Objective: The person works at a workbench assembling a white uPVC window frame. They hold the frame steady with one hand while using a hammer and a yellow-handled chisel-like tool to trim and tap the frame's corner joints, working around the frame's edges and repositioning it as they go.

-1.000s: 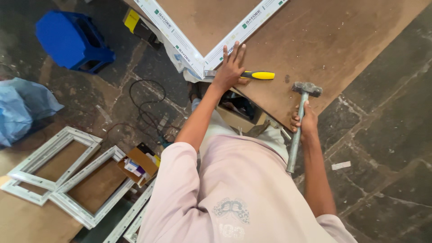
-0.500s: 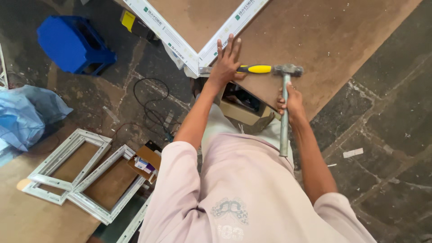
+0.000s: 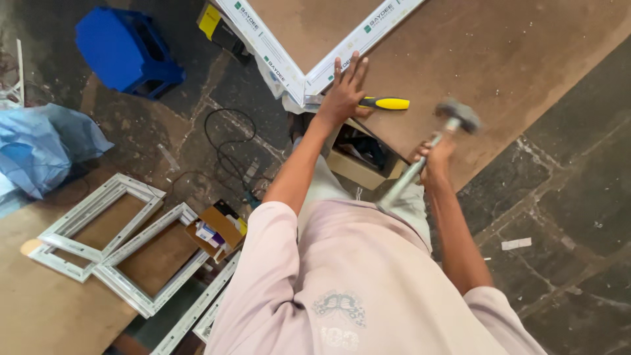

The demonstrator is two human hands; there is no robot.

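Right now I see my left hand point(image 3: 343, 98) spread flat, fingers apart, pressing down at the corner where two white frame profiles point(image 3: 289, 66) meet in a V on the brown table point(image 3: 526, 59). Just beside that hand, touching its thumb side as far as I can tell, lies a chisel with a yellow handle point(image 3: 384, 103), flat on the board and pointing toward the corner joint. My right hand point(image 3: 434, 161) is clamped round the shaft of a hammer point(image 3: 420, 164), low on the handle, with the metal head point(image 3: 458, 115) raised above the table edge and blurred. The head hangs to the right of the chisel, apart from it. The two hands are well apart from each other, the left on the frame corner, the right near the table's edge.

Below the table edge, between my arms, sits an open box point(image 3: 361, 154) with dark things inside that I cannot make out. On the stone floor point(image 3: 559, 197) a black cable point(image 3: 227, 148) loops near a blue plastic crate point(image 3: 125, 52), and a blue sheet point(image 3: 39, 151) lies crumpled at the left. Lower left, two finished white frames point(image 3: 98, 230) rest on another brown board, with a small cardboard box point(image 3: 213, 230) of packets just beside them and loose white strips point(image 3: 197, 309) leaning near my pink shirt point(image 3: 342, 283)
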